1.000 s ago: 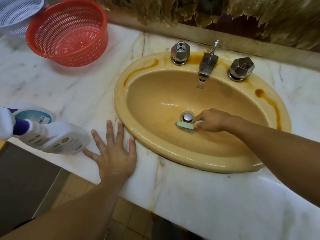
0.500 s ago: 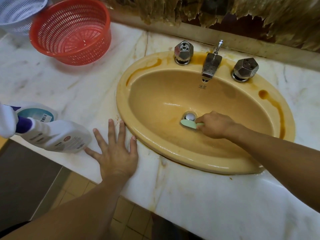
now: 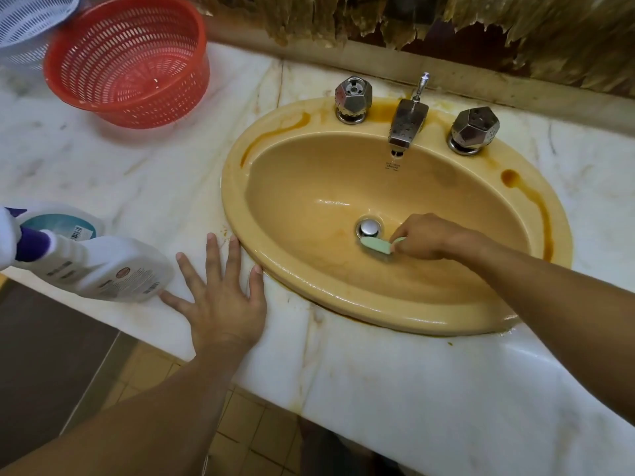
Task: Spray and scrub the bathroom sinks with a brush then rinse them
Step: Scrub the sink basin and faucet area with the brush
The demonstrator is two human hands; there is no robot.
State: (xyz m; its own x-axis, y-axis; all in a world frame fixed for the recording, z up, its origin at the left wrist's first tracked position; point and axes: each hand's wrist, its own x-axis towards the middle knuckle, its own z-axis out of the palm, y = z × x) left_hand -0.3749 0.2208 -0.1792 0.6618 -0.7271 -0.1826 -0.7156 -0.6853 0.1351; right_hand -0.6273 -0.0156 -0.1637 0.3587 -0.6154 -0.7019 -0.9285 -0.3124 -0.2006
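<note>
Head view, the only one supplied: the right hand is clenched around the handle of a pale green brush, whose head rests on the floor of the yellow sink, just beside the chrome drain plug. The left hand grips nothing; it lies flat with fingers spread on the marble counter, fingertips touching the sink's near rim, apparently as a brace. A spray bottle lies on its side on the counter beside that hand. Brown staining is visible around the drain, along the rim at both sides and about the faucet and the two faceted knobs. No water is seen running. Assessment: scrubbing is in hand, rinsing not begun. To do this step well, keep the bristles pressed flat, work short firm strokes outward from the drain, then carry the brush up to the rim stains and tap bases, holding the brace steady.
</note>
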